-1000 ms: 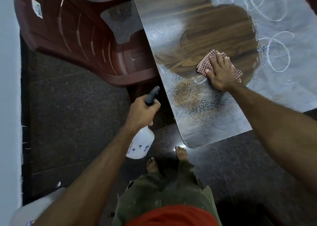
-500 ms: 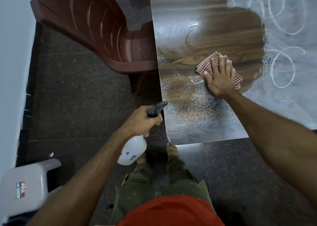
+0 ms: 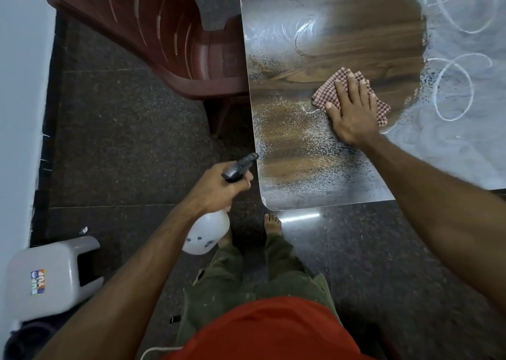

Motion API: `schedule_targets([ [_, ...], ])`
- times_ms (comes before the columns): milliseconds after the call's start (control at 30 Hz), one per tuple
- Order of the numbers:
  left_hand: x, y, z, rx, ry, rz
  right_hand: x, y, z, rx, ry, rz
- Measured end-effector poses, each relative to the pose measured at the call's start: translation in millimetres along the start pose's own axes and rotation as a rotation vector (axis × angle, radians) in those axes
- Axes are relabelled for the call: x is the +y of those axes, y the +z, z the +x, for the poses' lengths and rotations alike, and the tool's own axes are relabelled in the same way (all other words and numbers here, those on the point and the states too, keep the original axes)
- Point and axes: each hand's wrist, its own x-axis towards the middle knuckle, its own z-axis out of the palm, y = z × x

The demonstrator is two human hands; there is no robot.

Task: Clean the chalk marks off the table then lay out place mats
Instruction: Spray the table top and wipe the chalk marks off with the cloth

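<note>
Just changed: a second ago your spray bottle (image 3: 206,233) hung lower beside the table corner; now its nozzle points at the near left edge of the table (image 3: 276,12), and fresh speckles of spray cover more of that corner.
Meaning: you judge the corner wetted and ready to wipe; the cleaning is only partly done, and no place mats are in view.
Left hand (image 3: 219,187): closed around the bottle's trigger neck, held off the table over the floor.
Right hand (image 3: 353,113): flat, fingers spread, pressing the checked cloth (image 3: 331,86) onto the wood; it has barely shifted.
Chalk marks (image 3: 454,86): white loops sit to the right of the cloth, beyond the clean brown patch.
Edges: the rounded near corner lies just beside your bare foot; the chair (image 3: 169,36) stands against the left edge.
Open room: the wet strip between cloth and corner is free to sweep; the stool (image 3: 52,275) stands well apart at your left.
</note>
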Motion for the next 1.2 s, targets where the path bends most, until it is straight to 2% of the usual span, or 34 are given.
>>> schedule_targets([
  [167,6,-12,10,0.142,0.073,-0.097,-14,17,-71,-0.008,-0.063,-0.077],
  [267,14,-19,17,0.159,0.116,-0.108,-38,33,-102,-0.024,-0.122,-0.107],
  [400,24,-23,25,0.156,0.137,-0.095,-51,28,-72,-0.042,-0.166,-0.102],
  [567,35,-30,34,0.195,0.161,-0.113,-84,28,-28,0.010,-0.114,-0.118],
  [700,40,-38,40,0.222,0.166,-0.148,-97,46,-73,-0.005,-0.212,-0.113],
  [833,40,-48,43,0.249,0.171,-0.186,-72,50,-118,-0.040,-0.227,-0.134],
  [1033,39,-58,52,0.265,0.183,-0.178,-62,17,-26,0.059,-0.014,-0.120],
  [1200,43,-66,62,0.272,0.202,-0.167,-120,20,22,0.065,-0.096,-0.133],
])
